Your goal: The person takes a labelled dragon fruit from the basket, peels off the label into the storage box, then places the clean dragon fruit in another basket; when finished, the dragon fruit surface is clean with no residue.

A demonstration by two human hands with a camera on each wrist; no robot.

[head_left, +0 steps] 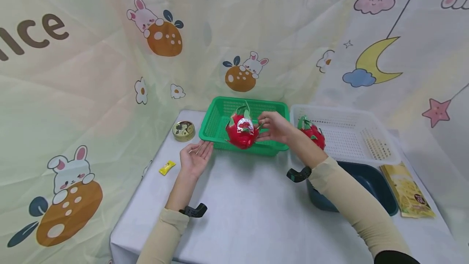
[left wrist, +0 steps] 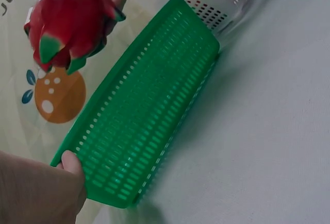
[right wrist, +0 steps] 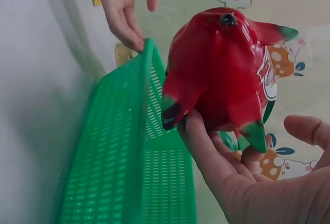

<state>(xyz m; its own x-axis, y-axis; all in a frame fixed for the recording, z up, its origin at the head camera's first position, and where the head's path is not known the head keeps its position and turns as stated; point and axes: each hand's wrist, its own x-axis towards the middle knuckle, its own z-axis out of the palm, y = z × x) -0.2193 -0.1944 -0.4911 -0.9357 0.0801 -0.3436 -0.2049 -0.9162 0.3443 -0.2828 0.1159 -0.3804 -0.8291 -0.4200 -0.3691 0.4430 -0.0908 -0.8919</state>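
A red dragon fruit (head_left: 242,133) with green leaf tips and a white sticker is above the green basket (head_left: 280,148). My right hand (head_left: 274,127) is at its right side, fingers (right wrist: 201,136) against the fruit's lower side. In the right wrist view, the thumb stands apart from the fruit. My left hand (head_left: 196,158) touches the basket's front left corner, palm up, with fingertips under the rim. A digit of that hand (left wrist: 72,163) shows against the rim in the left wrist view.
Right of the green basket stands a white basket (head_left: 366,129) holding a second dragon fruit (head_left: 316,135). A dark blue basin (head_left: 366,178) and a yellow packet (head_left: 408,190) lie in front. On the left are a round tin (head_left: 183,130) and a small yellow wrapper (head_left: 167,168).
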